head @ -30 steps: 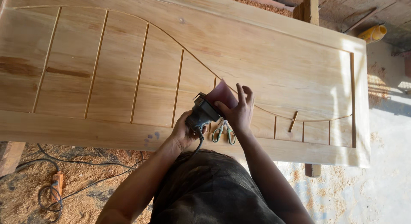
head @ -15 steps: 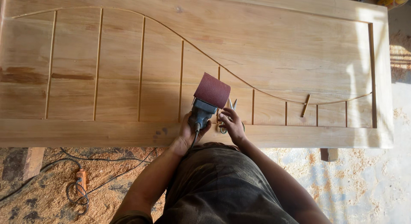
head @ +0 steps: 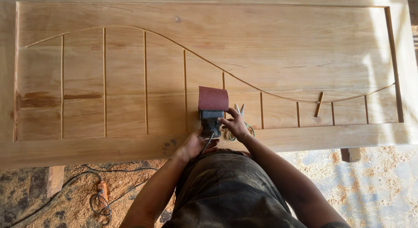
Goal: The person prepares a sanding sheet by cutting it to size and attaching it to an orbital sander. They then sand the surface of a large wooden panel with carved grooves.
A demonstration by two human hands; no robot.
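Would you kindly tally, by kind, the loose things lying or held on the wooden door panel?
Power sander, sandpaper face up: 1
Scissors: 1
Small wooden stick: 1
Total: 3

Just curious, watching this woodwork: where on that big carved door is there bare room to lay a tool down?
The broad plain panel above the curved groove is bare, as are the slatted sections left of the sander. It is crowded near the front edge, where both hands, left and right, the sander and scissors cluster. A small stick lies farther right.
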